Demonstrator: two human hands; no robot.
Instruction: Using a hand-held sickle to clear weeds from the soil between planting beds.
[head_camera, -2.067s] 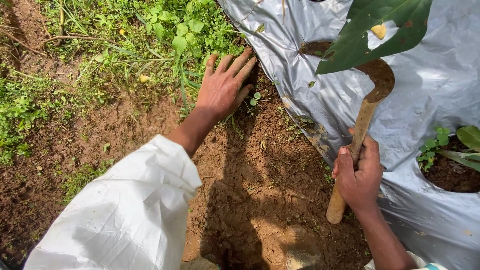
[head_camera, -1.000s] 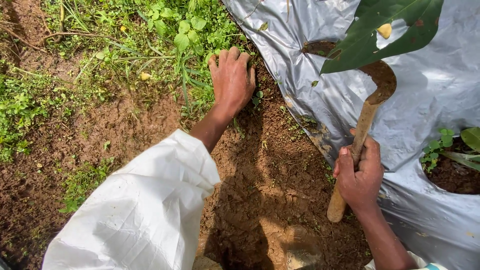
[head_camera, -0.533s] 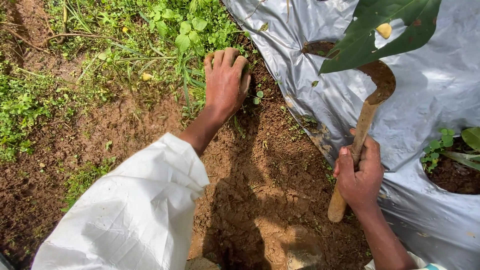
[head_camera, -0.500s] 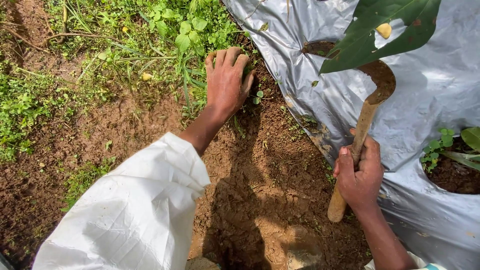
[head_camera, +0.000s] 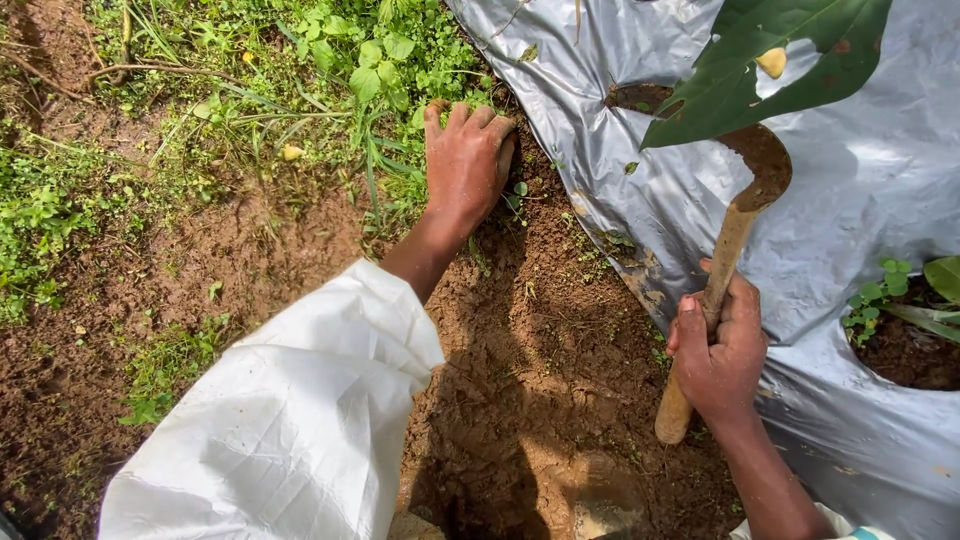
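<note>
the left hand (head_camera: 463, 160), fingers curled shut, grips a clump of green weeds (head_camera: 385, 190) where the grass meets the bare brown soil (head_camera: 540, 330), close to the edge of the silver plastic mulch sheet (head_camera: 880, 180). the right hand (head_camera: 718, 345) is closed around the wooden handle of a soil-caked hoe (head_camera: 725, 260), whose blade rests on the sheet beneath a broad green leaf (head_camera: 770, 55). a white sleeve (head_camera: 290, 420) covers the left arm.
</note>
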